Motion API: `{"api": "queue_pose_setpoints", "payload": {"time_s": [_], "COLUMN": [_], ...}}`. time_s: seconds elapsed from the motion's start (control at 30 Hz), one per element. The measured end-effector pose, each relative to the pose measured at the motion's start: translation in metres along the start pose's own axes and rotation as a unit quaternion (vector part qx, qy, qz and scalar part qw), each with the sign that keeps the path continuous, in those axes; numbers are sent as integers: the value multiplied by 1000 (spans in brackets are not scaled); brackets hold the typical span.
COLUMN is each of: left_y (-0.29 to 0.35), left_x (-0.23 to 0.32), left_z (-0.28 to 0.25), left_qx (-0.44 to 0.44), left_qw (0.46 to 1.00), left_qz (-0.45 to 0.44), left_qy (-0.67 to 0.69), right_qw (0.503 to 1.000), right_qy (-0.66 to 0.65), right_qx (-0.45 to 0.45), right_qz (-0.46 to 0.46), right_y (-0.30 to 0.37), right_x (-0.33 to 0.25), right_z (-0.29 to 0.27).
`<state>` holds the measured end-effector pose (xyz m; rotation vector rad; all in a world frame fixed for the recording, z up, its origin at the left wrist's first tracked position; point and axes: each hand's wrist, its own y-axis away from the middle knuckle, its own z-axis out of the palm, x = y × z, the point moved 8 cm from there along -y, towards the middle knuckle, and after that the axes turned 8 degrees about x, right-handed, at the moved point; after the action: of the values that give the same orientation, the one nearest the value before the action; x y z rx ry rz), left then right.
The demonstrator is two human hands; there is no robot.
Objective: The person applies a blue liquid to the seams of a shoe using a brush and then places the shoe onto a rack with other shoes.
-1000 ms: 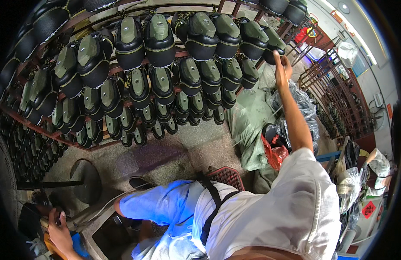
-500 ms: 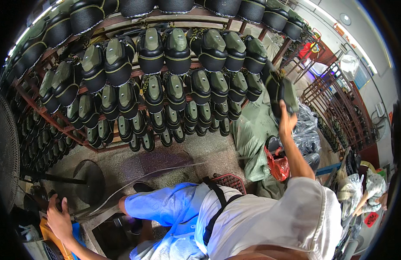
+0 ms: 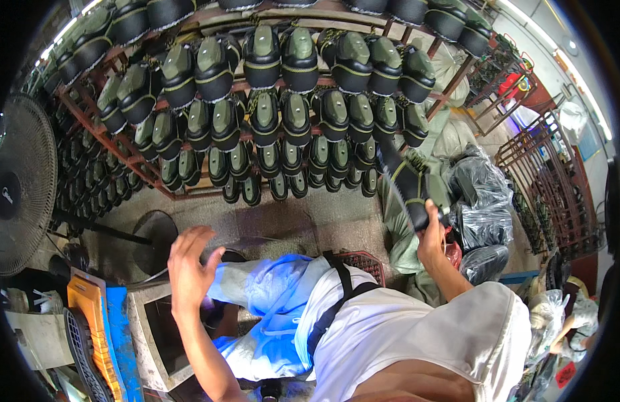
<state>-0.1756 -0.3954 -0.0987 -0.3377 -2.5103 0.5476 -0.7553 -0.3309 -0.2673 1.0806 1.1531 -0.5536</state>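
Note:
My right hand [image 3: 430, 244] grips a black shoe upper on a green last [image 3: 412, 186], with the thumb pressed against it. This piece hangs in front of me on the right, tilted, partly over the green sacks. My left hand [image 3: 191, 264] is raised at the left near my knee. Its fingers are stretched out, the thumb stands apart, and it holds nothing. Ahead, a reddish metal rack [image 3: 144, 175] carries rows of similar black uppers [image 3: 300, 60] on green lasts with yellowish stitching.
A standing fan [image 3: 22, 187] and its round base [image 3: 157, 238] are at the left. An orange block [image 3: 92, 328] stands beside a grey box frame [image 3: 146, 345]. Black plastic-wrapped bundles [image 3: 483, 224] and green sacks [image 3: 400, 248] lie at the right. Another person's arm [image 3: 564, 331] shows at far right.
My left hand has come up and inward from beside the orange block at the left. My right hand has brought the shoe upper lower and nearer, turning it. The view has shifted too.

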Motion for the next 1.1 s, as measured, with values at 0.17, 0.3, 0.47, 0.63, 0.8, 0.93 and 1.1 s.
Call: {"api": "queue_pose_setpoints", "payload": {"time_s": [0.17,0.3,0.47,0.63,0.8,0.93,1.1], "left_y": [6,2,70,198,296,309,314], "left_x": [26,76,26,28,54,49,13], "left_z": [36,35,-56,-179,-286,-351,-396], "left_qx": [-42,-22,44,201,347,350,264], "left_qw": [997,994,991,880,734,654,685], "left_qz": [16,96,1,-156,-248,-336,-413], "left_qy": [66,-45,-127,-402,-529,-580,-538], "right_qw": [979,841,450,197,260,325,231], "right_qy": [148,195,17,-198,-220,-60,-57], "right_qx": [-99,-466,-707,-783,-882,-884,-938], "right_qz": [-97,-193,-545,-555,-325,-330,-252], "right_y": [65,140,331,502,667,754,791], "right_x": [-2,-30,-94,-95,-38,64,104], "right_z": [11,120,237,275,327,413,435]}}
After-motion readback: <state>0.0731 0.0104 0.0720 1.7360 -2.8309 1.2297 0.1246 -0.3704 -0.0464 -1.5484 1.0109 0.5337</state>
